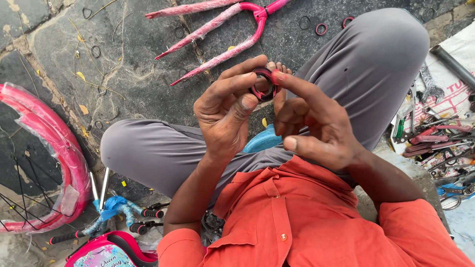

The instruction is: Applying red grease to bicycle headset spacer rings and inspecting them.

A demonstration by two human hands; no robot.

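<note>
A small pink and black ring [263,85] sits pinched between both hands, held up over the lap. It looks like a light, stiff metal part, likely a bearing cup, though its inner face is too small to read; greasy surfaces could make it slippery, so the outer rim is the safe place to grip. The left hand [225,111] clamps its fingers [241,80] and thumb on the near rim. The right hand [316,126] presses a fingertip [279,77] on the far edge, its other fingers spread apart. Beyond the fingers lies a pink fork [217,37] on the stone floor [133,64], with loose rings [321,29] beside it. Right of the fingers, tools [435,138] lie scattered.
</note>
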